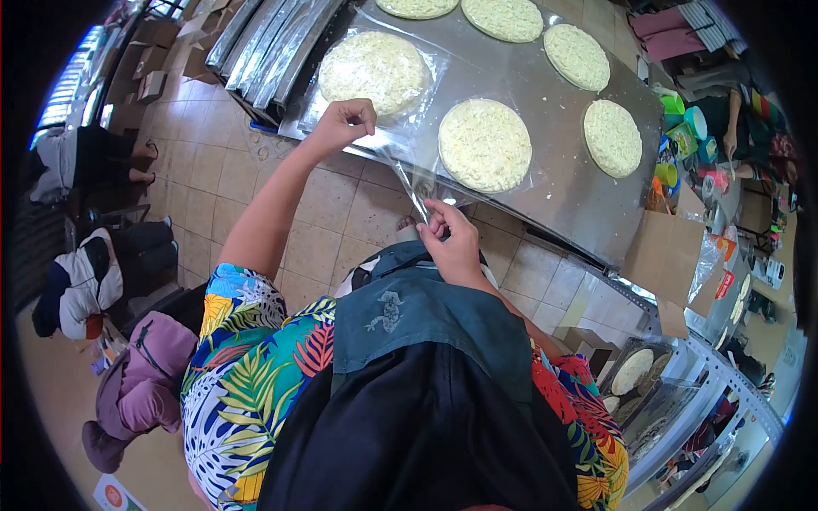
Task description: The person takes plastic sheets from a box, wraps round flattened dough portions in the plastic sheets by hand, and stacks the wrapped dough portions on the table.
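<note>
My left hand [345,126] is closed in a pinch at the table's near edge, just below a round, pale, crumb-topped disc [373,75] lying on clear plastic. Stretched between my two hands is a clear plastic sheet [409,183], hanging over the edge. Lower and to the right, my right hand [450,237] has its fingers closed on this plastic, close to my apron. A second pale disc [486,146] lies on plastic right of my left hand, touching neither hand.
The metal table [545,162] carries several more discs [613,139]. Stacked metal trays [268,51] stand at the upper left. A cardboard box [665,251] and a metal rack [707,366] are at the right. Other people [149,375] are at the left and far right.
</note>
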Demonstrator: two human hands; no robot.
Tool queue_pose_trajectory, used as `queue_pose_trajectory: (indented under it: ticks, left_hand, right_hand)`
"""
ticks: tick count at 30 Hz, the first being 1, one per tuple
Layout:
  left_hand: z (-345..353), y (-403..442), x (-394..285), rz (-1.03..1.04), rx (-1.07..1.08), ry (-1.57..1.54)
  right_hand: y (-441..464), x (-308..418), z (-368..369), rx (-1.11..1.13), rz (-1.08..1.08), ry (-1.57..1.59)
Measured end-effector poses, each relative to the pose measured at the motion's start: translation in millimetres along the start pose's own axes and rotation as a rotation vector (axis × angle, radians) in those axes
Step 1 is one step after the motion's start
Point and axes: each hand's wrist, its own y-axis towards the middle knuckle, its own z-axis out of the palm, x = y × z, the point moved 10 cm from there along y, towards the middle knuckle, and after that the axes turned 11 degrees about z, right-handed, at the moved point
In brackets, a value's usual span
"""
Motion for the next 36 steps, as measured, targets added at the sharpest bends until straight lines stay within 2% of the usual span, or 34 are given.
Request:
queue_pose_trajectory:
  ticks: [1,5,7,8,9,12,14,15,17,18,19,20,21,23,24,26,28,29,32,36]
  left_hand:
    - [-4,-1,1,0.012,-0.049,-0.032]
    - [-11,-7,13,0.032,-0.157,-0.093]
    - [-12,-10,14,0.034,-0.185,-0.17]
    - [-15,-13,14,0.021,-0.229,-0.141]
    - [-18,-13,14,0.01,-0.271,-0.111]
    - [-20,-5,4,-0.004,-0.218,-0.059]
    - [-17,12,-11,0.061,-0.197,-0.048]
    - [-14,23,-25,0.124,-0.185,-0.032]
    - [-1,51,-44,0.185,-0.132,0.011]
    - [10,67,-47,0.188,-0.073,0.013]
    - [22,85,-48,0.193,-0.013,0.015]
    - [33,102,-44,0.136,0.018,0.073]
    - [45,119,-38,0.08,0.049,0.131]
    - [70,153,-28,0.099,0.087,0.171]
    - [82,169,-19,0.109,0.102,0.224]
    - [104,199,-5,0.123,0.122,0.278]
    - [125,219,28,-0.048,0.211,0.368]
    - [131,227,36,-0.045,0.218,0.371]
    - [150,239,74,-0.106,0.309,0.621]
    - [162,235,112,-0.215,0.381,0.642]
  right_hand:
    - [1,-9,1,0.017,0.074,0.03]
    - [-2,-6,11,0.096,0.021,-0.039]
    - [-8,27,23,0.105,-0.305,-0.215]
    - [-9,35,25,0.095,-0.38,-0.242]
    - [-8,37,25,0.093,-0.382,-0.243]
    - [-6,41,17,0.096,-0.381,-0.266]
    - [0,31,-6,0.052,-0.184,-0.146]
    - [1,34,-15,0.049,-0.183,-0.147]
    - [0,50,-55,-0.167,-0.311,-0.127]
    - [3,48,-64,-0.17,-0.313,-0.126]
    - [9,37,-81,-0.21,-0.221,-0.039]
    - [16,25,-98,-0.25,-0.131,0.046]
    - [21,21,-109,-0.255,-0.134,0.044]
    - [35,-5,-139,-0.348,-0.013,0.114]
    - [43,-13,-151,-0.353,-0.015,0.113]
    - [63,-47,-172,-0.365,0.111,0.197]
    - [82,-73,-187,-0.371,0.15,0.175]
    - [91,-88,-192,-0.371,0.189,0.152]
    - [116,-138,-199,-0.33,0.191,0.106]
    - [121,-159,-199,-0.314,0.21,0.016]
